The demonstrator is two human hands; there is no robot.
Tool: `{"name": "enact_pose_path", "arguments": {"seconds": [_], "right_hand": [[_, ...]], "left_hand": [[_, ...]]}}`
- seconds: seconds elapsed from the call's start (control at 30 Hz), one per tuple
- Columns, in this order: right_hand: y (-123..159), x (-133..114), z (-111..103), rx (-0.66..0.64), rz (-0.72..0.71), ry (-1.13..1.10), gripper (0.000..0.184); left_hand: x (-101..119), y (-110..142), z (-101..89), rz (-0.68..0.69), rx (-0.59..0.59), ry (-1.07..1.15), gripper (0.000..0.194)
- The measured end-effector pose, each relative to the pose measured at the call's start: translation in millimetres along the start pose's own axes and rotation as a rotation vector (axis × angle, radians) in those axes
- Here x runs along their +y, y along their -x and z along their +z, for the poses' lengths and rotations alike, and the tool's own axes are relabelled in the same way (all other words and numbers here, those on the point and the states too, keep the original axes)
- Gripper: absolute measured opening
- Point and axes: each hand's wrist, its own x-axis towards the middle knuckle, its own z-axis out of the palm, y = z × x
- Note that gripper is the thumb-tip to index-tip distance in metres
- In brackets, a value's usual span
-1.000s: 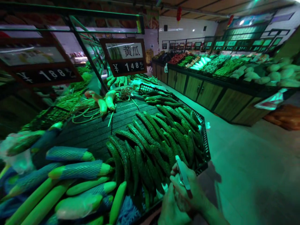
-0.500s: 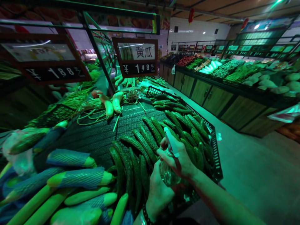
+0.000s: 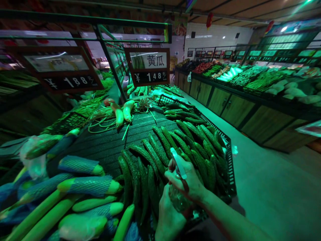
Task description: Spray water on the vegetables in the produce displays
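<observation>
Both my hands hold a clear spray bottle (image 3: 178, 195) over a pile of dark green cucumbers (image 3: 175, 147). My right hand (image 3: 189, 179) is wrapped round the white spray head (image 3: 177, 162), fingers on the trigger. My left hand (image 3: 169, 217) grips the bottle's body from below. The nozzle points away from me, over the cucumbers on the black display stand (image 3: 112, 144).
Long pale green gourds in foam net sleeves (image 3: 82, 185) lie at the left. Price signs (image 3: 147, 67) hang above the stand. Long beans and other vegetables (image 3: 100, 115) lie further back. An aisle floor (image 3: 263, 187) runs at the right, beside another produce counter (image 3: 240, 103).
The view and my hands have shifted from the stand's front corner to over the cucumber pile, with the spray bottle raised. In the last half second the hands moved little.
</observation>
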Motion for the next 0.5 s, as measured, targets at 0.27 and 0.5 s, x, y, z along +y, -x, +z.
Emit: {"name": "enact_pose_path", "arguments": {"seconds": [0.27, 0.5], "right_hand": [[55, 27, -59, 0.038, 0.136, -0.037, 0.037], [103, 44, -108, 0.166, 0.239, -0.125, 0.031]], "left_hand": [[-9, 29, 62.9, -0.058, -0.072, -0.150, 0.075], [-34, 42, 116.4, -0.181, -0.203, -0.222, 0.069]]}}
